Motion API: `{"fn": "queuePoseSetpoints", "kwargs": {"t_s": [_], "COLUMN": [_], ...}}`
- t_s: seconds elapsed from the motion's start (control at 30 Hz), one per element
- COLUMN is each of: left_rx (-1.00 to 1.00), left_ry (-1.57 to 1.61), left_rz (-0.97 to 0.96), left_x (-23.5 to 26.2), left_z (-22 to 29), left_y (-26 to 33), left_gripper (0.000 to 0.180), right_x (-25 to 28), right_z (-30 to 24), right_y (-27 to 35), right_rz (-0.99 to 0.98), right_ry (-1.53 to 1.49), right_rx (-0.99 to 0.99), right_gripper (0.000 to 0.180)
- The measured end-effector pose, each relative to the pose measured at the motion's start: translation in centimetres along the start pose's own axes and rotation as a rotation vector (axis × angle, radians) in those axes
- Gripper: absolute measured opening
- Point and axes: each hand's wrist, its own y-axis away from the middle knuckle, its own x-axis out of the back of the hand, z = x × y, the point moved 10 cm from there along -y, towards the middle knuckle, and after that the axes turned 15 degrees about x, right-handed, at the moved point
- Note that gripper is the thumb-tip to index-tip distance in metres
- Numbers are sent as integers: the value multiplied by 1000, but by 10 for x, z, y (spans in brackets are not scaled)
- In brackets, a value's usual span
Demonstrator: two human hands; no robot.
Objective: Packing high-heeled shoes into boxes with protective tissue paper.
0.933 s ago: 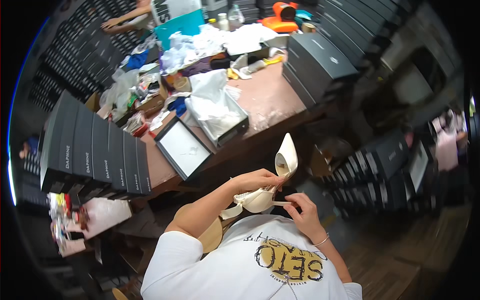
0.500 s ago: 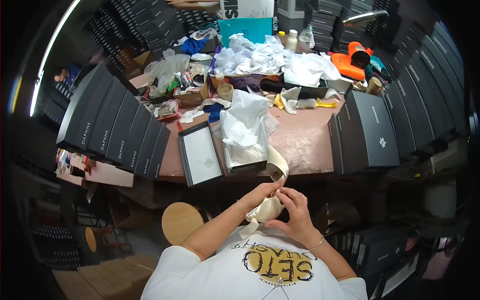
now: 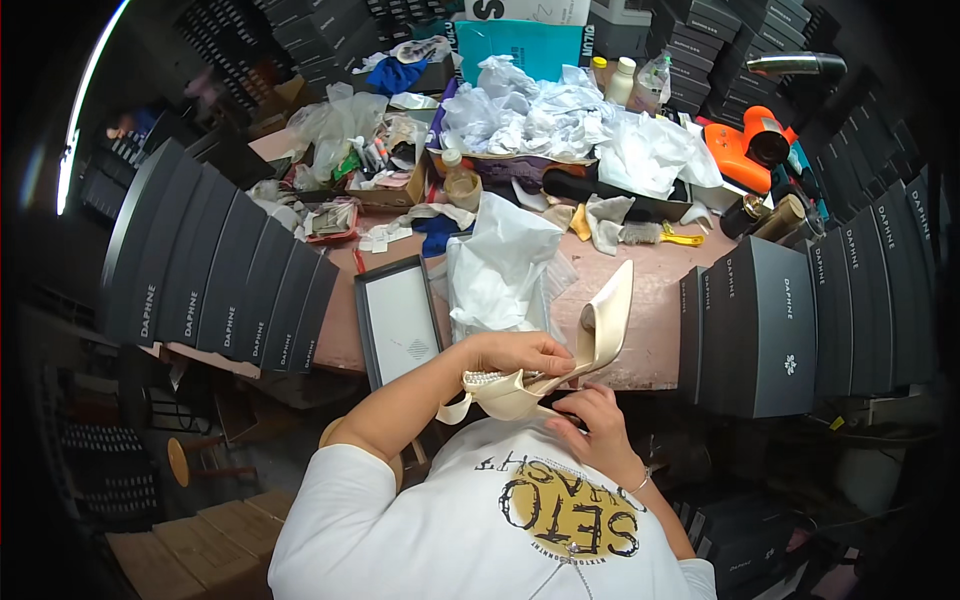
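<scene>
A cream pointed-toe shoe (image 3: 608,318) is held tilted in front of my chest, its toe pointing up and away to the right. It has a strap and a row of beads or pearls at the rear, near my left wrist. My left hand (image 3: 522,354) grips its middle from above, thumb and fingers closed on it. Lower down, my right hand (image 3: 600,425) has curled fingers against the underside around the heel; part of that contact is hidden. Just beyond my left hand is a shoebox with white tissue paper (image 3: 495,265). Its dark-rimmed lid (image 3: 400,325) lies to the left, white inside up.
Dark shoeboxes stand in rows at the left (image 3: 215,265) and right (image 3: 765,330) of the pink table (image 3: 655,290). Farther back are a heap of crumpled tissue (image 3: 530,115), a yellow-handled brush (image 3: 650,235), bottles (image 3: 620,82) and an orange tool (image 3: 740,155). A wooden stool (image 3: 180,462) stands lower left.
The shoe has swung so its toe rises to the right over the table. My left hand has moved up and left along it; my right hand has shifted slightly down and its fingers have curled in.
</scene>
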Motion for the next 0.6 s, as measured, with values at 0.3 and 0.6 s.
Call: {"fn": "queuePoseSetpoints", "kwargs": {"t_s": [0.3,0.6], "left_rx": [94,99], "left_ry": [-70,110], "left_rz": [54,261], "left_x": [35,52], "left_z": [7,3], "left_y": [-37,-66], "left_gripper": [41,42], "right_x": [12,28], "right_z": [49,114], "right_y": [-24,-9], "right_rz": [-21,-84], "right_ry": [-72,-279], "right_rx": [-10,-150], "right_gripper": [20,15]}}
